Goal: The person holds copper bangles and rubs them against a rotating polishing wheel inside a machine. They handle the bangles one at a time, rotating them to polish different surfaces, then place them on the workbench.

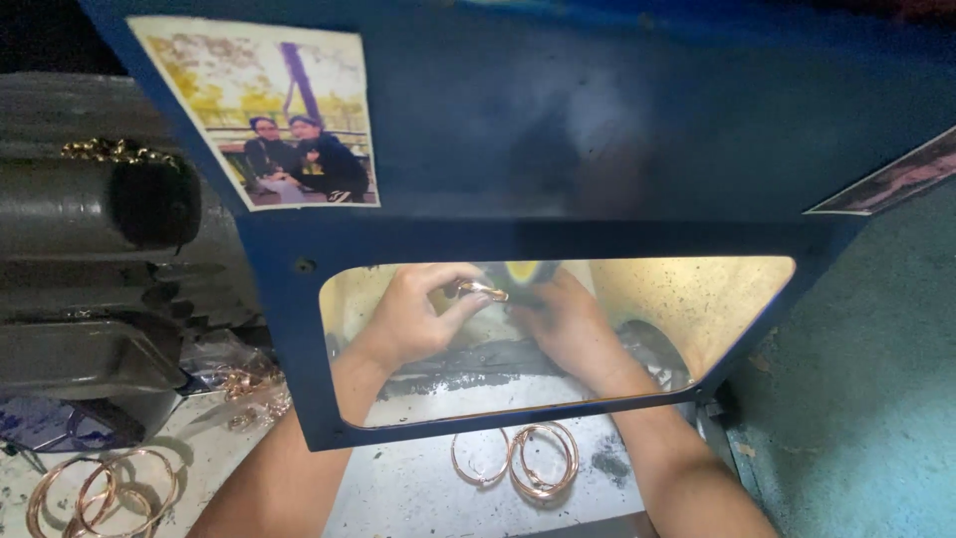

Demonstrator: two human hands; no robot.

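- A gold bangle (483,290) is pinched in the left hand (418,321) behind the blue guard's window (697,299), shielded there.
- The right hand (568,324) is clenched beside it; its contents cannot be told.
- Loose bangles (518,458) are left on the desk (418,493), within reach.

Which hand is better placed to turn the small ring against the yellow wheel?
Probably the left hand: its fingers already pinch the small ring beside the yellow wheel. The right hand is behind it, mostly steadying; its grip is unclear.
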